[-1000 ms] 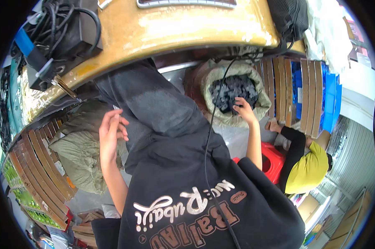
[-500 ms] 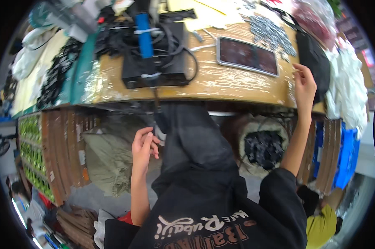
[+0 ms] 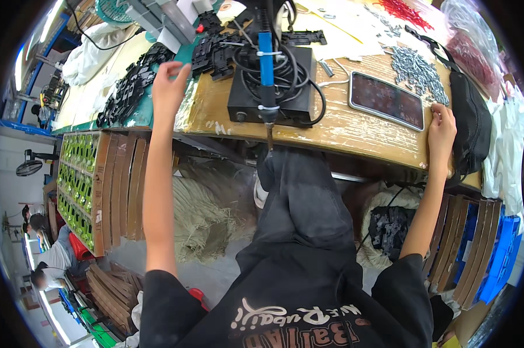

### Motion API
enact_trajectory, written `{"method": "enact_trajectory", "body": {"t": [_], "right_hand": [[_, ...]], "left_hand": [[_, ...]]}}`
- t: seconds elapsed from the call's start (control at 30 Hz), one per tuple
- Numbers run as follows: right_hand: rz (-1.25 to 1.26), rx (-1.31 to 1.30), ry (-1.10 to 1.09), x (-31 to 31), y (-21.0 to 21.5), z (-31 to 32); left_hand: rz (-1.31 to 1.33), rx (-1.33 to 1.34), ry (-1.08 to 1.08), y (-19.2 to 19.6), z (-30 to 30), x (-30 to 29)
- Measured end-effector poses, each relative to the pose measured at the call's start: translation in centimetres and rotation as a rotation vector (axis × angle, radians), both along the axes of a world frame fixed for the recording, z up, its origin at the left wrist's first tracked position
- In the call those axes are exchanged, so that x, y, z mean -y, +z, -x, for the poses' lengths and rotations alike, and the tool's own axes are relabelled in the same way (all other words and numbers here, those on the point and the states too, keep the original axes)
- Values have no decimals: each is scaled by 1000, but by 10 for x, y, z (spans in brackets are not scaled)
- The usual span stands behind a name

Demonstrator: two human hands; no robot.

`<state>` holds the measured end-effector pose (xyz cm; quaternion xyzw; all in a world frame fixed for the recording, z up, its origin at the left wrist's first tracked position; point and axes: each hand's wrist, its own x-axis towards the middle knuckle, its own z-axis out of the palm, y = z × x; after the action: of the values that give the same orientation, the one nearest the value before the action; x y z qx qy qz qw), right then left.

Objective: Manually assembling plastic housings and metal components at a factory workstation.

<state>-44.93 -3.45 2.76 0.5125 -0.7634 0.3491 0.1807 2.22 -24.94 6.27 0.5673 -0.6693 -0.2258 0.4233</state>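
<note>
My left hand [image 3: 170, 90] is over the green mat, beside a heap of black plastic parts [image 3: 137, 84]. Its fingers are loosely bent, the thumb apart from them, and nothing shows between. My right hand [image 3: 441, 130] rests by the table's right edge with its fingers drawn together, just below a pile of small silver screw-like pieces [image 3: 415, 66]; whatever the fingertips may hold is too small to make out. Between the hands hangs a blue electric screwdriver [image 3: 266, 61], bit downward, before a black box with coiled cable [image 3: 302, 84].
A phone [image 3: 386, 98] lies left of my right hand, and a black bag [image 3: 469, 116] lies to its right. More black parts [image 3: 218, 52] sit behind the left hand. Below the table are a carton of green-and-black pieces [image 3: 79, 174] and a sack of black parts [image 3: 389, 226].
My left hand has risen from beside my lap to over the mat on the left. The right hand stays near the silver pieces, its fingers now lower and closer together. The view has shifted.
</note>
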Motion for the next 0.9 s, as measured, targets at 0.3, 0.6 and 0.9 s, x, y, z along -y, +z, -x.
{"method": "enact_trajectory", "body": {"t": [0.3,0.6,0.9], "right_hand": [[110,180,-43,-3,-2,1],[217,443,15,-4,2,3],[211,423,-6,-4,-1,6]], "left_hand": [[-127,703,22,-9,17,99],[-129,199,51,10,18,84],[6,-778,-99,42,25,-64]]}}
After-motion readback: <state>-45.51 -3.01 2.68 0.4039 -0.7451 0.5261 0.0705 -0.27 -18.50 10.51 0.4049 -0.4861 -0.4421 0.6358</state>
